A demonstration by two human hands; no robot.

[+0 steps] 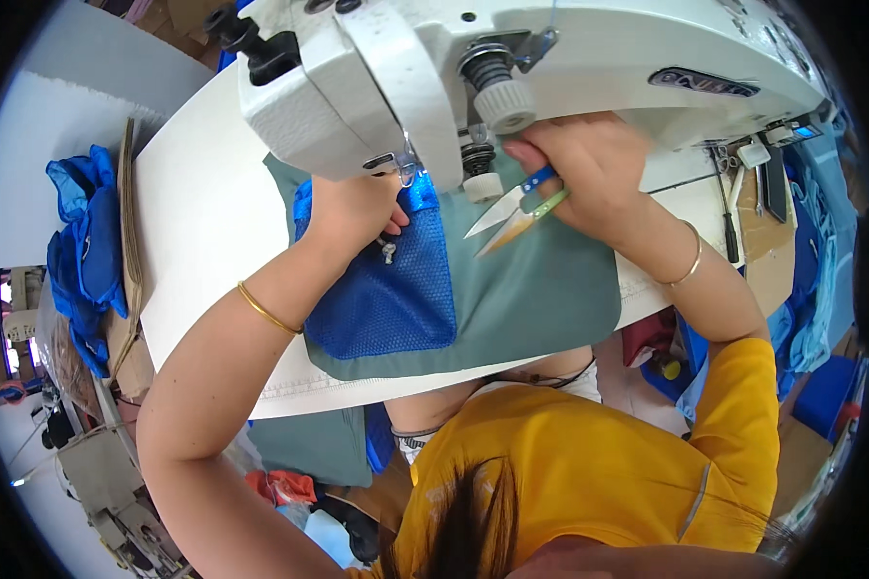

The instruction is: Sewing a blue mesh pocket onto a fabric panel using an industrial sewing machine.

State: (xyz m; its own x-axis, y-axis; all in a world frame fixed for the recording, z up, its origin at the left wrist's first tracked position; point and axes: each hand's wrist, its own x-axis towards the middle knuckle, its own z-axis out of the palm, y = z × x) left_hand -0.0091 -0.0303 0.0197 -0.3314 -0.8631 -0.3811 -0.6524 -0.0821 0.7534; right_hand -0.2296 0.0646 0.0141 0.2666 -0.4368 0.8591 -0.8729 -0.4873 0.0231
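A grey-green fabric panel (540, 299) lies on the sewing machine's white table. Stitched or laid on it is a blue mesh pocket (386, 304) with a shiny blue upper band. My left hand (357, 207) rests on the pocket's upper part, close to the needle area, its fingers curled; what they grip is hidden. A small silvery cord end (388, 253) on a dark cord pokes out below those fingers. My right hand (593, 169) is closed around thread snips (516, 214) with blue and green handles, blades parted and pointing left over the panel.
The white sewing machine (589, 58) spans the top, its head close above my left hand. Blue fabric pieces (87, 241) hang at the left. A screwdriver (729, 217) and other small tools lie at the right. Below the table edge is more grey-green fabric (314, 446).
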